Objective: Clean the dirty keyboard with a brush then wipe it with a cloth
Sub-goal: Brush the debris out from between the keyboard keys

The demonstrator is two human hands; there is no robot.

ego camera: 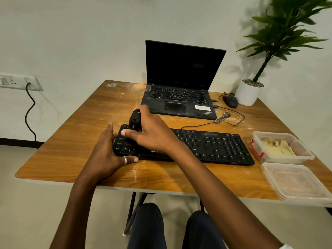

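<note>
Your wooden table (71, 150), powder-dusted, carries: keyboard (215, 146) at 6 o'clock; laptop (179, 97) at 12; mouse (230, 102) and white plant pot (248, 95) at 1; filled plastic box (283, 159) at 3; second box (294, 182) at 4.

Bare forearms (77, 203); silver ring (125, 160), left thumb; dark navy trousers (147, 227); possibly white sleeve edge (285, 246), right arm.
</note>
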